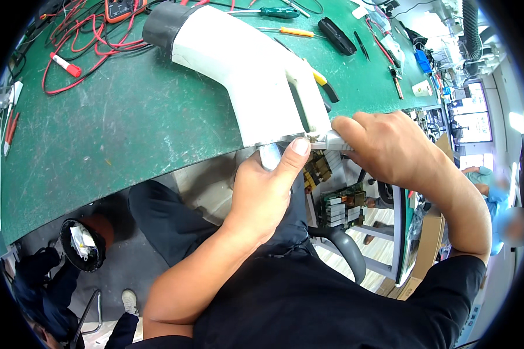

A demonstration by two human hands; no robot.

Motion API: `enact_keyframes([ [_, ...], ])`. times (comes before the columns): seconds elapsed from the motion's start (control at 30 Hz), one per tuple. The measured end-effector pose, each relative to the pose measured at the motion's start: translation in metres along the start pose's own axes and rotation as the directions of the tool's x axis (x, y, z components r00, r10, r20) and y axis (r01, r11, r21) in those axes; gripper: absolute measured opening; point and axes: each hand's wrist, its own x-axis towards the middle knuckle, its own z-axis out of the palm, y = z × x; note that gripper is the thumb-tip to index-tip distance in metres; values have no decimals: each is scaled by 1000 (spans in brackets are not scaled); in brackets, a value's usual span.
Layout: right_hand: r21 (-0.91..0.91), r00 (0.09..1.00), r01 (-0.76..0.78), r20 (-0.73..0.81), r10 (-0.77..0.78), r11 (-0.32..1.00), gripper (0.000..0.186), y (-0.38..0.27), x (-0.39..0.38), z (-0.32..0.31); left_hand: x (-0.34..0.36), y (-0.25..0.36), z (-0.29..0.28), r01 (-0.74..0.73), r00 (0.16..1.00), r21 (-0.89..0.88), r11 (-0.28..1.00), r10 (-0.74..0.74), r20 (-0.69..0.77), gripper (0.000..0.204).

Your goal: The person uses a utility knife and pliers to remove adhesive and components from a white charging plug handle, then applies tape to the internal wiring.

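A white angled housing (239, 58) with a dark end cap lies on the green worktop (105, 139), its lower end at the near edge. My left hand (262, 195) is closed on a silver metal piece (269, 156) under that end, thumb pressed against it by a small brass-coloured fitting (312, 138). My right hand (387, 145) is closed round a silver metal bar or tool (335, 139) that meets the fitting from the right. The fingers of my left hand are partly hidden.
Red-black leads (99, 41), a meter (125, 9), a marker (64, 64), screwdrivers (297, 31) and pliers (323, 81) lie around. Circuit boards (340, 206) and cardboard (425, 250) are below. A bin (102, 238) stands left; co-workers are at lower left (49, 279) and right (492, 192).
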Motion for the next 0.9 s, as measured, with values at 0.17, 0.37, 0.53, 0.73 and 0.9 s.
enact_keyframes([
  [0.17,-14,997,-68,21,68,998,17,-12,-3,-3,0,-2,2,-9,1000,-32,999,8,-8,46],
  [0.37,9,991,-131,33,131,991,18,-24,-8,-5,-3,-2,5,-19,999,-89,996,16,-36,45],
  [0.53,-88,968,-202,130,213,975,29,-38,-15,-7,-2,-4,5,-19,999,-82,996,17,-33,46],
  [0.73,-109,959,-230,144,244,967,27,-46,-17,-6,-2,-6,6,-40,999,-99,994,38,-29,45],
  [0.9,-121,958,-251,110,264,960,26,-52,-18,0,-2,-7,6,-54,998,-46,997,53,-22,54],
])
